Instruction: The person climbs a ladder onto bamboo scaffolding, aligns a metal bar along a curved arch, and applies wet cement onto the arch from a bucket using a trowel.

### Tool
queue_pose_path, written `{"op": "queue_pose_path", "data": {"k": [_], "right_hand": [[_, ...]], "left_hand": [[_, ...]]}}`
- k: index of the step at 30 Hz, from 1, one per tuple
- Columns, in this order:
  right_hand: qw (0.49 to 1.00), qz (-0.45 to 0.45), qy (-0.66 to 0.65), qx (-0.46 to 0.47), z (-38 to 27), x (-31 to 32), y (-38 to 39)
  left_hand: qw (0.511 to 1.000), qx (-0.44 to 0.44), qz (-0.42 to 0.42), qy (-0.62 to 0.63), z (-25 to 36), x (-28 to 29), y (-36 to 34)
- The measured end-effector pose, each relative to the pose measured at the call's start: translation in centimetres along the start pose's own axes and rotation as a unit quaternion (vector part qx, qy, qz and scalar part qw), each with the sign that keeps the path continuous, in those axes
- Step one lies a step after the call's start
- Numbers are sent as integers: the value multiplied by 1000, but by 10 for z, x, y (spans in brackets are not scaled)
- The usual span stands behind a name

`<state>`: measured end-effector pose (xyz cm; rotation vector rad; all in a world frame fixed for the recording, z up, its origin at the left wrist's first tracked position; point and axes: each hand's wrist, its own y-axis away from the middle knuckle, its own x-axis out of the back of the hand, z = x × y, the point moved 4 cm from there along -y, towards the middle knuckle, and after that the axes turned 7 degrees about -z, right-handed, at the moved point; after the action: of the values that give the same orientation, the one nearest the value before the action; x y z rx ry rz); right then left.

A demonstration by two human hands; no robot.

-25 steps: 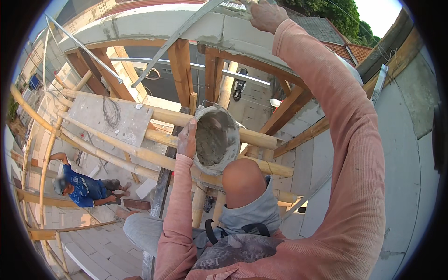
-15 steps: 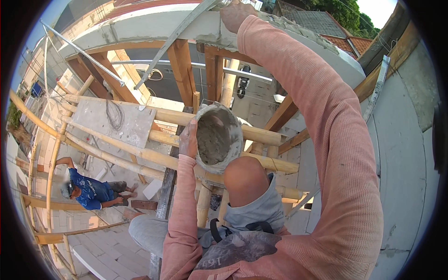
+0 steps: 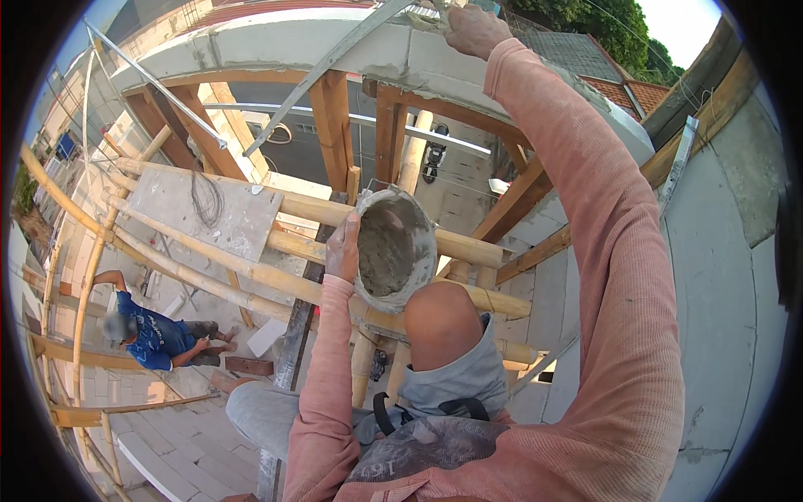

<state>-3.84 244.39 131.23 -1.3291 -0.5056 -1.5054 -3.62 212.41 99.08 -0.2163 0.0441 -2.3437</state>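
A mortar-crusted bucket holds wet grey mortar and stands tilted by my bent knee, over the bamboo poles. My left hand grips its left rim, fingers wrapped over the edge. Far ahead, my right arm reaches up to the top of the white block wall. There my right hand is closed, with a small greyish bit showing at its fingers; what it holds is mostly out of sight. Mortar lies along the wall top beside that hand.
Bamboo scaffold poles run across below me, bearing a grey board with a coil of wire. A metal bar slants against the wall. Lower left, a person in a blue shirt is on the floor far below. White blocks rise at right.
My right hand has moved to the right along the wall top. The left hand keeps its grip on the bucket. Below, the other person's head has shifted slightly.
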Motion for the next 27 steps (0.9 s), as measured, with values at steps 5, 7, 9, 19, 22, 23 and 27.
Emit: {"op": "queue_pose_path", "data": {"k": [5, 7, 9, 19, 22, 23, 27], "right_hand": [[978, -77, -187, -51, -8, -17, -4], [964, -98, -244, -45, -25, -25, 13], [967, -24, -244, -74, -35, -45, 29], [928, 23, -353, -116, -97, -128, 55], [935, 10, -349, -68, -107, -118, 80], [936, 12, -345, -71, -101, -116, 91], [929, 14, -368, -27, -77, -101, 129]], "left_hand": [[1000, 0, 6, -25, -7, 4, 0], [999, -4, 18, -31, -11, 10, 1], [1000, 3, 16, -24, -4, 9, 2], [999, -5, 15, -28, -4, 4, -1], [999, -19, 35, -16, -20, 16, 3], [999, -21, 31, -13, -17, 13, 3], [999, 25, 21, 24, 1, 11, 5]]}}
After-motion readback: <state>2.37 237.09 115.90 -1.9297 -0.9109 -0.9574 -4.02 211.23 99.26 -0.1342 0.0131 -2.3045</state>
